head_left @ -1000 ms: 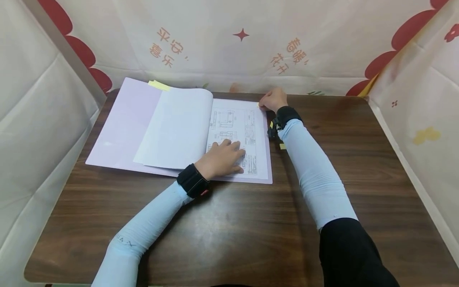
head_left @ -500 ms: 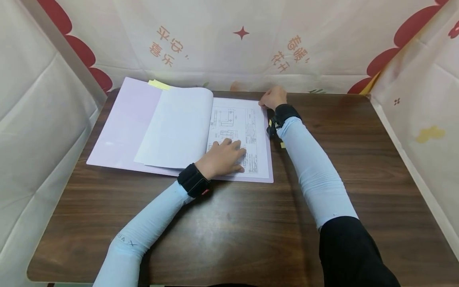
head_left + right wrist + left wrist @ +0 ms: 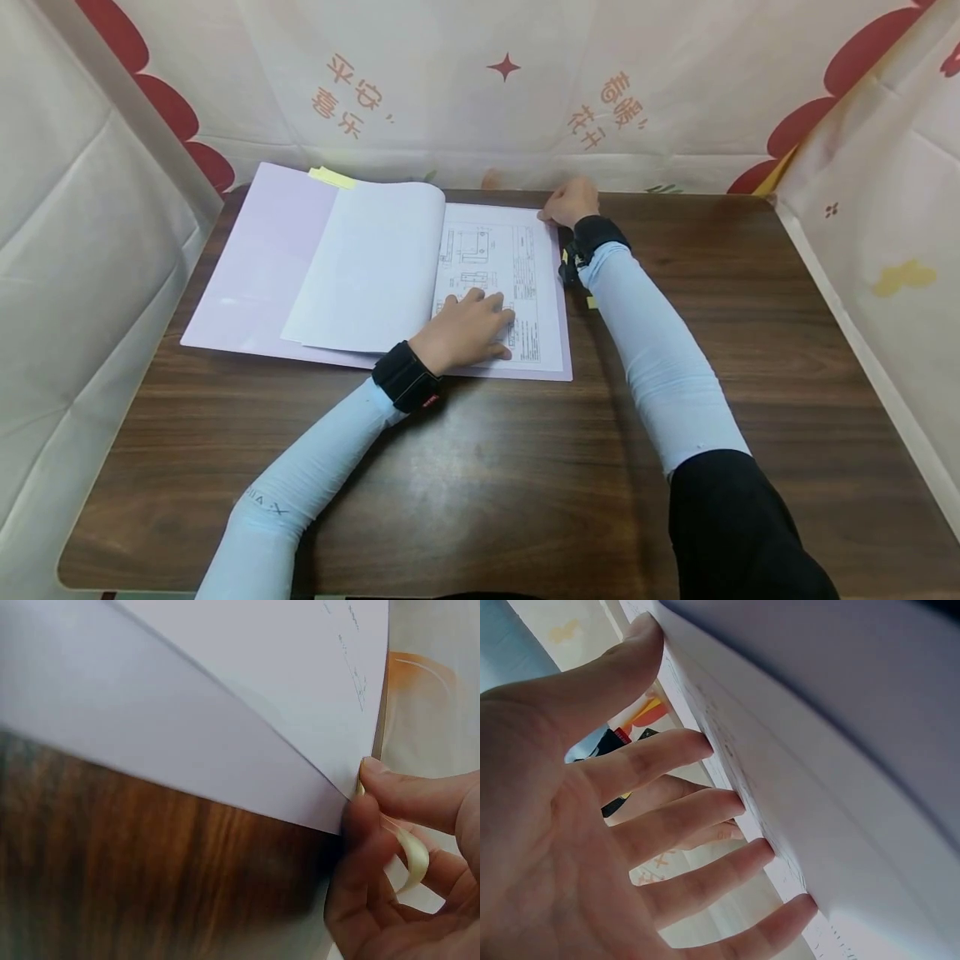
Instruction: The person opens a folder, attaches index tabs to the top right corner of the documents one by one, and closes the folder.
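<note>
A lilac folder [image 3: 228, 275] lies spread on the table, with a blank white sheet [image 3: 367, 267] turned over to its left. The printed page [image 3: 491, 218] with line drawings shows on its right half. My left hand [image 3: 465, 332] rests on that page with fingers spread, the fingertips [image 3: 799, 900] on the paper. At the page's far right corner my right hand [image 3: 572, 204] pinches a yellow sticky note [image 3: 415, 859] between thumb and forefinger. The note's free end curls inside the hand; its other end is at the paper's corner, mostly hidden by the fingertips.
Another yellow sticky strip [image 3: 332, 177] sticks out from the turned sheet's top edge. A small yellow piece [image 3: 592, 302] lies beside the right forearm, partly covered. White printed cloth walls [image 3: 450, 100] stand behind and on both sides of the brown table [image 3: 480, 492].
The right hand has shifted very slightly at the page corner, and the yellow seen there earlier is now hidden in the head view. The left hand stays in place on the page.
</note>
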Available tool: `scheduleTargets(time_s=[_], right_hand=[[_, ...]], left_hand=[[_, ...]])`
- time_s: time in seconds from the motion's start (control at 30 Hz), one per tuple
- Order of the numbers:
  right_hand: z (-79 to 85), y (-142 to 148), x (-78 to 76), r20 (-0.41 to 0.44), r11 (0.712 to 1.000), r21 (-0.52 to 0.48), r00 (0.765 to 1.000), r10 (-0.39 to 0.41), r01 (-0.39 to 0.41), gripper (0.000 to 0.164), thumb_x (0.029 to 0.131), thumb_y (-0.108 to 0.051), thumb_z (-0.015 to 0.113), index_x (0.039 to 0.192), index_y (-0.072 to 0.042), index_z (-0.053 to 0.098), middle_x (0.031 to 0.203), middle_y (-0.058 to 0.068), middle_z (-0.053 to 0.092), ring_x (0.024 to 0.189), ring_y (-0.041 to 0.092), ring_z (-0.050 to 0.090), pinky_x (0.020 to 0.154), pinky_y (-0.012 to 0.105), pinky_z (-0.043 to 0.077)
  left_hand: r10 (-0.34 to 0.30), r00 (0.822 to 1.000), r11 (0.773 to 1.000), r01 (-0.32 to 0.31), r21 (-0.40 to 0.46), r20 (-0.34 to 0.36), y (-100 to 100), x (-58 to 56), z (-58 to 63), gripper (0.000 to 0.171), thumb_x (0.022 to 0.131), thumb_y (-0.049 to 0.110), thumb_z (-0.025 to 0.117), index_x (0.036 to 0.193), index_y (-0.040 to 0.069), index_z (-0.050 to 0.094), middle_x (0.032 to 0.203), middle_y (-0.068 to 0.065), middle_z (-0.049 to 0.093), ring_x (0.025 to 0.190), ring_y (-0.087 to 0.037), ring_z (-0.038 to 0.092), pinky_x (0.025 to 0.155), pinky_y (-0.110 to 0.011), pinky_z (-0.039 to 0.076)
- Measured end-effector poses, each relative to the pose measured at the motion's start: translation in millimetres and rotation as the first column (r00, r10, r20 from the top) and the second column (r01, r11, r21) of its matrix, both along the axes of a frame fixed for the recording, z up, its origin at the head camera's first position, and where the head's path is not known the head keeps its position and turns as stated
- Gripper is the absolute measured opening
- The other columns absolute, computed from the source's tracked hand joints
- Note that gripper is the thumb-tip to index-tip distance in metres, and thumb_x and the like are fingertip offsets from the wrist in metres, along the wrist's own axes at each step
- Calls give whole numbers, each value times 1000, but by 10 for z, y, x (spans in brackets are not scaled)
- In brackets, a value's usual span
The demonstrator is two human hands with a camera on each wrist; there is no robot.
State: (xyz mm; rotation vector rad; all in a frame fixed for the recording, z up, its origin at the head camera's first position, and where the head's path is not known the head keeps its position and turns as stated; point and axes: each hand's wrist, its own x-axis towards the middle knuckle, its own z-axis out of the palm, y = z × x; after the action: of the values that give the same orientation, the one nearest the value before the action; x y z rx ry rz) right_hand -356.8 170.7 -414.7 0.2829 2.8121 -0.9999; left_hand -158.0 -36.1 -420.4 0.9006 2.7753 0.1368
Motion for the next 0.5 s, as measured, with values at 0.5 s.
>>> scheduleTargets(time_s=[0.5], right_hand=[[-142,232,-140,-25,997,79,1000,0,2,30,97,-26,70,121,-7,72,125,12,65,113,34,56,99,48,46]], left_hand=[[-6,1000,1000,6,-2,-2,-4,-7,3,62,91,49,75,144,20,60,148,-10,57,131,-34,54,99,-55,52]])
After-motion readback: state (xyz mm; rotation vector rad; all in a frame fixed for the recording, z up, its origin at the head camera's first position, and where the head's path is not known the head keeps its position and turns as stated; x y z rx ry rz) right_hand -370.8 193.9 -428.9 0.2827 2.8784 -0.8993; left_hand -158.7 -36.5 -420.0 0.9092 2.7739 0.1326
